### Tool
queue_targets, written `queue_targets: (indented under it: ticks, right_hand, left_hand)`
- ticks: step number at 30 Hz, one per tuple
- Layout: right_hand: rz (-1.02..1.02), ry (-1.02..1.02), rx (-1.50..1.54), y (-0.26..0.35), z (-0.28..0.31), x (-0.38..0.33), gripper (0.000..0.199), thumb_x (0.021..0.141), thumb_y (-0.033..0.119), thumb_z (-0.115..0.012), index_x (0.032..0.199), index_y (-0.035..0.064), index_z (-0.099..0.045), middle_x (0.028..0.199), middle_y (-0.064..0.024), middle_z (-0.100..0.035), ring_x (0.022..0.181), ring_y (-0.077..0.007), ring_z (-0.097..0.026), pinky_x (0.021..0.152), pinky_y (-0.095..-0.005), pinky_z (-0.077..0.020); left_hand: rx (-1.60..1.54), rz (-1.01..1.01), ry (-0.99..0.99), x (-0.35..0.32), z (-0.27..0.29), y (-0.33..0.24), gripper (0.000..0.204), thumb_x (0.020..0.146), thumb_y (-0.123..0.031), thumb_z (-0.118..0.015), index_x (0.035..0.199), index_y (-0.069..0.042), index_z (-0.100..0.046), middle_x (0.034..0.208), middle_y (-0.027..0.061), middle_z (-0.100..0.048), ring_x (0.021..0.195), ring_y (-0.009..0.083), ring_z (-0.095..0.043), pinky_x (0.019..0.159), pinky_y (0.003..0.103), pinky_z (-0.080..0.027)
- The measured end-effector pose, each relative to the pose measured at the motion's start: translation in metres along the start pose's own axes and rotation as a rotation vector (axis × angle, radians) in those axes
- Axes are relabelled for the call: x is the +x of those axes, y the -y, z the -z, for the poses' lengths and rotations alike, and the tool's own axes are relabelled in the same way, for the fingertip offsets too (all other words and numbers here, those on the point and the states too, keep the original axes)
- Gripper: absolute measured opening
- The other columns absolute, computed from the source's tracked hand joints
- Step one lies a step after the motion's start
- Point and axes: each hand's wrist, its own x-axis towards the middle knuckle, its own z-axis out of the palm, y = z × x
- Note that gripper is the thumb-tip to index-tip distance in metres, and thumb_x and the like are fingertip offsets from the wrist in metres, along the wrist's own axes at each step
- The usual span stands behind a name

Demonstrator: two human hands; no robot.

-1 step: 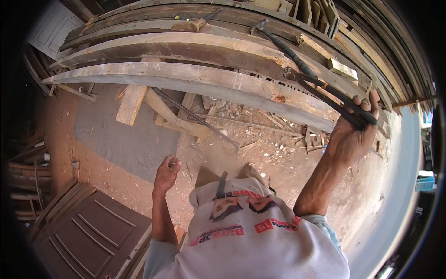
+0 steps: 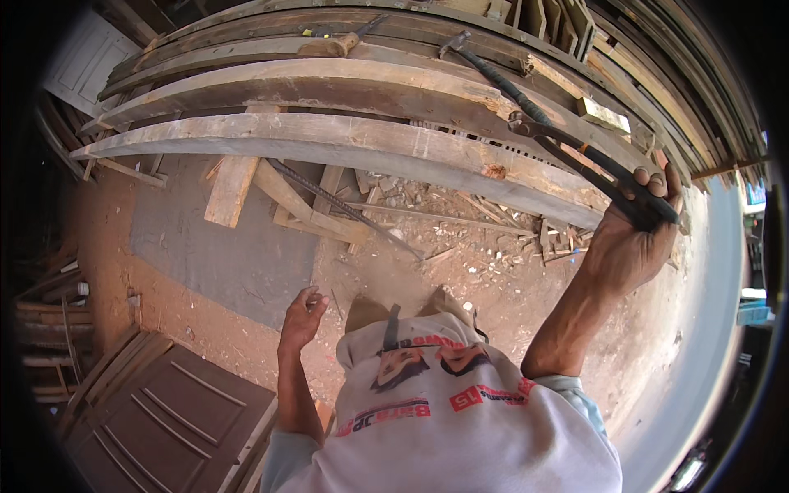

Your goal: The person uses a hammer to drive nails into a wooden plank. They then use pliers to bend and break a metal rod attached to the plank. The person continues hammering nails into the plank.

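Observation:
My right hand (image 2: 634, 253) is closed round the handle ends of long black pincers (image 2: 606, 162), at the right above the planks. Their jaws point away to the left, over a wooden beam (image 2: 345, 135). Just behind the jaws lies a hammer (image 2: 503, 82), its handle dark and wrapped, its head on the farther boards. My left hand (image 2: 302, 323) hangs low in front of my body, fingers loosely bent and apart, with nothing in it. It touches no object.
Another tool with a wooden handle (image 2: 339, 45) lies on the far boards. A ribbed metal bar (image 2: 349, 210) slants down from beneath the beams. Wood scraps (image 2: 485, 215) litter the ground. A brown panelled door (image 2: 177, 407) lies at the lower left, and stacked timber (image 2: 674, 90) fills the far right.
My right hand has shifted slightly to the right with the pincers. My left hand has dropped a little toward me. The hammer still lies on the boards.

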Motion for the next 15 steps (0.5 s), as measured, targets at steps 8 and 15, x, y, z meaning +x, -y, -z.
queue_targets:
  ticks: [8, 15]
  right_hand:
    - [0.066, 0.193, -0.488, -0.094, -0.068, -0.078, 0.041, 0.115, 0.033, -0.039, 0.122, -0.0028, -0.059, 0.077, -0.0065, -0.064, 0.074, -0.0139, -0.064, 0.072, -0.0298, -0.0542]
    - [0.038, 0.296, -0.762, -0.095, -0.095, -0.124, 0.023, 0.112, 0.016, -0.046, 0.125, 0.0009, -0.057, 0.080, -0.0070, -0.064, 0.067, -0.0113, -0.056, 0.061, -0.0277, -0.0477]
  left_hand:
    - [0.003, -0.026, 0.278, 0.010, -0.017, 0.102, 0.058, 0.096, -0.037, -0.072, 0.136, 0.004, -0.059, 0.116, 0.0224, -0.073, 0.105, 0.0306, -0.071, 0.094, 0.040, -0.054]
    - [0.128, -0.080, 0.228, 0.066, 0.043, 0.094, 0.051, 0.097, -0.030, -0.070, 0.135, 0.002, -0.060, 0.119, 0.0227, -0.072, 0.109, 0.0333, -0.070, 0.097, 0.042, -0.053]
